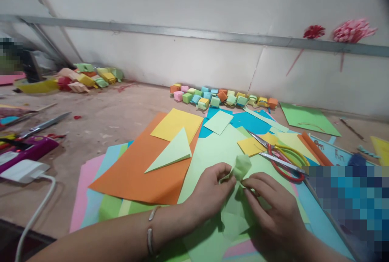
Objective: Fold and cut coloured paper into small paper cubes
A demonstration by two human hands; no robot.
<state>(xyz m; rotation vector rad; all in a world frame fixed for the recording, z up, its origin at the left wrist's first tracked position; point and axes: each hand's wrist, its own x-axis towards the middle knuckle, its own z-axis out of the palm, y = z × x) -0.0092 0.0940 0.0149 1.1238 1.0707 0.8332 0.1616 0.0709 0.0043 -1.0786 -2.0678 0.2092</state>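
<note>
My left hand (pixel 214 191) and my right hand (pixel 270 203) meet low in the middle of the view. Between their fingertips is a small piece of folded light green paper (pixel 242 165), its top puffed out above the fingers. Both hands pinch it, left from one side and right from the other. Beneath them lies a large pale green sheet (pixel 202 173). A folded pale green triangle (pixel 173 152) rests to the left on an orange sheet (pixel 136 177). Two pairs of scissors (pixel 282 156) lie just beyond my right hand.
Several small folded paper boxes (pixel 214 102) line the wall, with another heap (pixel 91 77) at the left. A white charger (pixel 26 171) with its cable is at the left edge. Yellow paper (pixel 178 124) and a green sheet (pixel 306 118) lie farther back.
</note>
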